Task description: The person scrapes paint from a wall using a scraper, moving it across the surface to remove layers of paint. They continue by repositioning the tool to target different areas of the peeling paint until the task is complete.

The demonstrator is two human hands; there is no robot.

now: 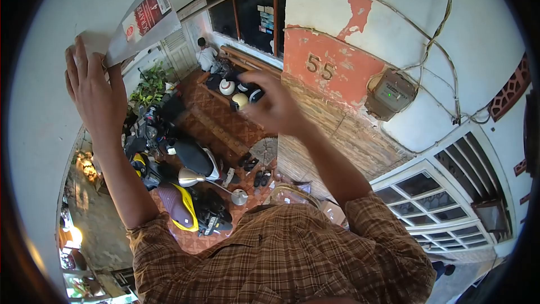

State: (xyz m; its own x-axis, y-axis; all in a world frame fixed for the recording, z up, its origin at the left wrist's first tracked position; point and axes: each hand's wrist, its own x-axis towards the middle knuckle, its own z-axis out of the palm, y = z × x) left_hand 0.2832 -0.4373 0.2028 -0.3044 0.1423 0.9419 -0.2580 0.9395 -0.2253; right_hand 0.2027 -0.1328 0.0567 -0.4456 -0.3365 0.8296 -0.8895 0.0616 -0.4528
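Note:
High at the upper left, my left hand point(95, 93) is raised against the pale painted surface. Its fingers point upward, and the thumb side grips the lower end of a flat grey scraper point(121, 45). That scraper is tilted to the right and carries a red and white label reading SCRAPER and a barcode. A greyish patch or piece point(97, 42) shows behind my fingertips; what it is I cannot make out. My right hand point(275, 104) hangs in mid-air near the middle, slightly blurred, fingers curved and apart from the thumb, with nothing visible between them.
Below stand parked motorbikes point(194, 155), a desk lamp point(191, 178) and sandals point(261, 178) on the tiled floor. A person point(207, 56) sits by a bench near helmets point(226, 86). An electricity meter point(392, 94) and cables point(433, 45) are on the right wall.

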